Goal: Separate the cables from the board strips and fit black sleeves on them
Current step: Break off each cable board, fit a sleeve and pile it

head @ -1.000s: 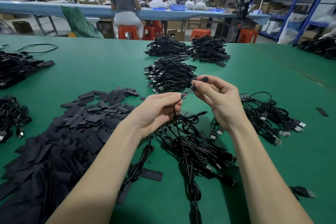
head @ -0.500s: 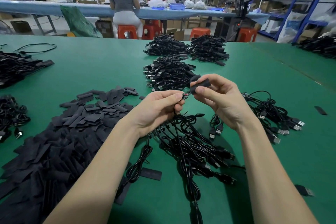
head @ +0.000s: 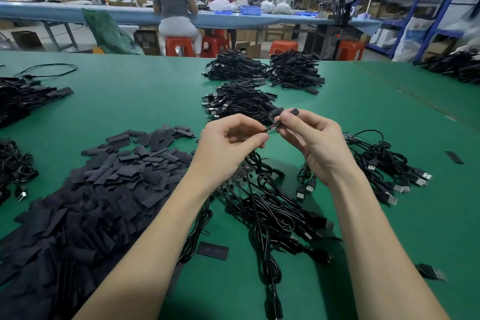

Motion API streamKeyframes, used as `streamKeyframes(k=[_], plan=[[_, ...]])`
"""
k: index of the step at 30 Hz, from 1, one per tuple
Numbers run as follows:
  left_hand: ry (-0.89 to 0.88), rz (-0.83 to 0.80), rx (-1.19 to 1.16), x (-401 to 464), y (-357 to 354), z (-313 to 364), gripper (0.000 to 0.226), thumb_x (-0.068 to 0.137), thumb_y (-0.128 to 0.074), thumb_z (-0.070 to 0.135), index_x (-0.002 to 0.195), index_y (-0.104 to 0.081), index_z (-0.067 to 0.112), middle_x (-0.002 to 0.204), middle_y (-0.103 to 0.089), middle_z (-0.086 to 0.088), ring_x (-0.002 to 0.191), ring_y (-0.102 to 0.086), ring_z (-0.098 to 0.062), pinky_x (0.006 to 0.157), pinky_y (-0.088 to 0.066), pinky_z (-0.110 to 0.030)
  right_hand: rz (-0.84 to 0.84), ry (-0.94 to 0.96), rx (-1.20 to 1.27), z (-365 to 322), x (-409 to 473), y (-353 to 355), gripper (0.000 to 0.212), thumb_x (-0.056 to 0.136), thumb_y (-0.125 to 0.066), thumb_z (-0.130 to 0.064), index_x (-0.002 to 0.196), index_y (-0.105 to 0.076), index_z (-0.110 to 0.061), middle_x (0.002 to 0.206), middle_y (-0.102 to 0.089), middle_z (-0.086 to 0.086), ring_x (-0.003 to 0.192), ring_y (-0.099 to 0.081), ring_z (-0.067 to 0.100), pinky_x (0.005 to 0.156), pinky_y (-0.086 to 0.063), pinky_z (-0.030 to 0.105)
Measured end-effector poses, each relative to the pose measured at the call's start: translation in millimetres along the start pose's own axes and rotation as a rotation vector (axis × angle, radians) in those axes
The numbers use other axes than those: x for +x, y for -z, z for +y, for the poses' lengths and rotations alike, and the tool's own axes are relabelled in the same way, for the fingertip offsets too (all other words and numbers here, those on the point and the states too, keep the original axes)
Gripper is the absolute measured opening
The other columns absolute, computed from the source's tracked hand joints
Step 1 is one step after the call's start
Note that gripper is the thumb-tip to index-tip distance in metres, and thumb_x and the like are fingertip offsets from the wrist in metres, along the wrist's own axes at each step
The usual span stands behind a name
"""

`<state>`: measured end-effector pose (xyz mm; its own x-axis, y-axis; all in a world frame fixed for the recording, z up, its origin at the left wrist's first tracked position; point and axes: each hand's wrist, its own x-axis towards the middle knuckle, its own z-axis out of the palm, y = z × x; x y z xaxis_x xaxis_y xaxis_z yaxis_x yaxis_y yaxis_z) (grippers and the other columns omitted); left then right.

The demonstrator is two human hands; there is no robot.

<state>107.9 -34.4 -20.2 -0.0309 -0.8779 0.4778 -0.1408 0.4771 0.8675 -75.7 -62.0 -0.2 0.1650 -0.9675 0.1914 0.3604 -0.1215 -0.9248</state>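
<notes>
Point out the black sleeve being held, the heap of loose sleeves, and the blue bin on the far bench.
black sleeve (head: 293, 112): head view, the end above the right fingers.
heap of loose sleeves (head: 104, 189): head view, middle of the pile.
blue bin (head: 251, 10): head view, its front wall.

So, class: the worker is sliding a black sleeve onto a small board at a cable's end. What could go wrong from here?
1. The sleeve, pinched by the right hand, may snag on the board edge and buckle.
2. The cable hanging from the left hand runs into the tangled pile below; a tug could drag others along.
</notes>
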Motion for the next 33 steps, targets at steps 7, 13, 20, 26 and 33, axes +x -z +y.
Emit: streamKeyframes(k=[7,13,20,26,33], plan=[[-0.021,-0.046,0.006,-2.1,-1.2,-0.4,0.008,0.084,-0.081,0.012,0.085,-0.077,0.020,0.079,-0.077,-0.001,0.077,-0.076,-0.018,0.074,-0.058,-0.024,-0.022,-0.072,0.033,1.5,-0.1,-0.3,0.013,0.074,-0.079,-0.018,0.085,-0.080,-0.010,0.089,-0.076,0.008,0.080,-0.071,0.011,0.074,-0.057,0.016],[-0.008,-0.047,-0.117,-1.7,-3.6,1.3,0.009,0.084,-0.080,0.007,0.086,-0.076,0.014,0.080,-0.077,-0.005,0.074,-0.076,-0.019,0.072,-0.057,-0.022,-0.072,-0.117,0.039,3.6,-1.4,-3.1,0.019,0.078,-0.075,-0.016,0.091,-0.074,-0.003,0.084,-0.076,0.005,0.072,-0.070,0.008,0.070,-0.056,0.014],[-0.021,0.034,-0.162,-1.1,-8.3,0.1,0.013,0.084,-0.080,0.008,0.090,-0.069,0.010,0.082,-0.077,-0.009,0.078,-0.076,-0.025,0.075,-0.059,-0.027,0.004,0.009,0.027,6.0,-0.6,-8.3,0.029,0.080,-0.080,-0.015,0.107,-0.070,-0.016,0.087,-0.076,0.013,0.072,-0.070,0.018,0.074,-0.057,0.022],[-0.006,0.107,-0.152,0.1,-11.8,-5.9,0.007,0.085,-0.080,0.009,0.087,-0.074,0.011,0.079,-0.077,-0.007,0.077,-0.076,-0.021,0.073,-0.057,-0.023,0.070,0.083,-0.015,15.2,1.1,-14.1,0.024,0.085,-0.080,-0.010,0.108,-0.076,-0.014,0.088,-0.077,0.018,0.072,-0.069,0.022,0.074,-0.058,0.026],[0.034,0.156,-0.156,-0.3,-16.3,-8.0,0.007,0.085,-0.079,0.006,0.089,-0.073,0.005,0.077,-0.077,-0.006,0.074,-0.076,-0.019,0.072,-0.057,-0.021,0.103,0.095,-0.030,26.7,-1.1,-16.1,0.029,0.084,-0.081,-0.013,0.113,-0.076,-0.014,0.090,-0.078,0.015,0.071,-0.071,0.021,0.076,-0.059,0.028]])
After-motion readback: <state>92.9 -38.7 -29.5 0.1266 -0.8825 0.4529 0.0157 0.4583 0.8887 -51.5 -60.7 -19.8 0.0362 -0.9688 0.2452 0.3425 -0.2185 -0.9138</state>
